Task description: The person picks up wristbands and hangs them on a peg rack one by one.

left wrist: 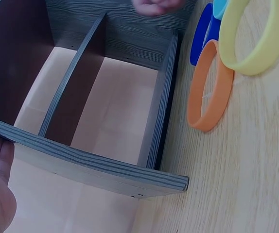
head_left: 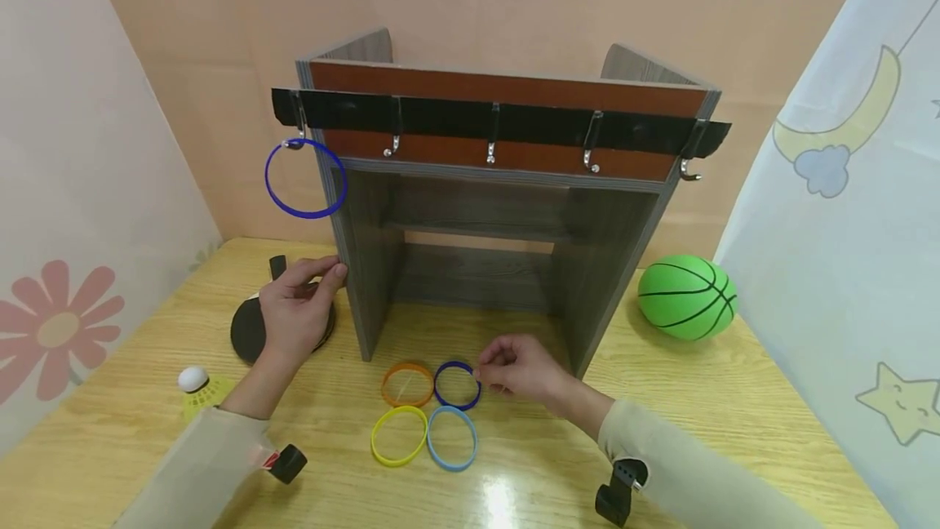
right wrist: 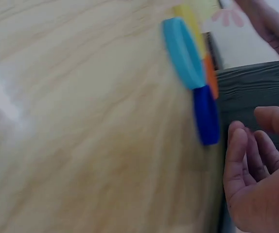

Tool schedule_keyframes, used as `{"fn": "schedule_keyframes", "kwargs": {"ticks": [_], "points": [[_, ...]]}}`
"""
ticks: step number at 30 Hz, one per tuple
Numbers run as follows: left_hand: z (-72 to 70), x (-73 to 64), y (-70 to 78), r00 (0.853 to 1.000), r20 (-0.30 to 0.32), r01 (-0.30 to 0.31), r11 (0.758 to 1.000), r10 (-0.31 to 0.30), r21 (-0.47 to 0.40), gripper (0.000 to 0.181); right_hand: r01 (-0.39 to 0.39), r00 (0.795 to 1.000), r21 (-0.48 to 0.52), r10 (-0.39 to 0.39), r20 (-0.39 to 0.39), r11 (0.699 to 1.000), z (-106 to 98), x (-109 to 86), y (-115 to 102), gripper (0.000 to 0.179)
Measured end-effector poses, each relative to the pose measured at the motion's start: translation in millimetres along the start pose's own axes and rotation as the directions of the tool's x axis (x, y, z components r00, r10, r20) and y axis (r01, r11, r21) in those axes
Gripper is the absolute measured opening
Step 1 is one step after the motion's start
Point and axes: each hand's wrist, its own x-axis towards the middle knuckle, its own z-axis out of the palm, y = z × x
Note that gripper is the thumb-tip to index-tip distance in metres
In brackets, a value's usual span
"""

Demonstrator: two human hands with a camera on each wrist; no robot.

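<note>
A grey wooden shelf (head_left: 507, 174) carries a black rail (head_left: 448, 116) with several metal hooks. From the leftmost hook hangs a dark blue ring (head_left: 307, 215). My left hand (head_left: 297, 308) is at the shelf's left side panel, its fingers (left wrist: 4, 158) touching the outer face. In the head view my right hand (head_left: 525, 370) is over the table beside another dark blue ring (right wrist: 206, 116), fingers loosely curled and thumb apart, holding nothing. An orange ring (left wrist: 211, 87), a yellow ring (head_left: 374, 439) and a light blue ring (head_left: 476, 441) lie grouped with it.
To the right of the shelf sits a green ball (head_left: 686, 298) with black lines. Black paddles (head_left: 248, 329) lie behind my left forearm, and a yellow shuttlecock (head_left: 194, 380) with a white head is near it. Cloth backdrops (head_left: 220, 23) stand behind and at both sides.
</note>
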Motion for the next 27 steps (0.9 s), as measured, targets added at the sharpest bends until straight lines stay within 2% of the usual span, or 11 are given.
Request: {"fn": "schedule_keyframes", "kwargs": {"ticks": [3,6,10,14,21,27], "points": [[-0.4,-0.7,-2.6,1.0,0.0,-0.004,1.0,0.004,-0.019,0.007,-0.021,0.999,0.003,0.021,-0.027,1.0,-0.1,-2.7,10.9,0.019],[-1.9,-2.2,-12.5,1.0,-0.004,-0.01,0.999,0.009,-0.041,0.008,-0.031,0.999,0.018,0.032,-0.043,0.999,0.6,-4.1,18.4,0.021],[-3.9,-4.5,-25.5,1.0,-0.013,-0.009,0.999,0.008,-0.053,0.009,-0.033,0.998,0.035,0.034,-0.048,0.999,3.0,-4.1,23.9,0.026],[-3.9,-5.3,-28.9,1.0,-0.019,-0.019,0.999,0.018,-0.048,0.009,-0.028,0.998,0.03,0.029,-0.058,0.999,5.6,-3.3,25.7,0.029],[-3.9,-5.1,-29.8,1.0,-0.026,-0.009,0.999,0.008,-0.041,0.01,-0.026,0.998,-0.09,0.021,-0.057,0.996,10.5,-1.4,26.0,0.029],[-3.6,-4.8,-28.5,1.0,-0.025,-0.003,0.999,0.001,-0.053,0.01,-0.032,0.996,-0.211,0.015,-0.084,0.977,11.9,-0.6,24.1,0.024]]}}
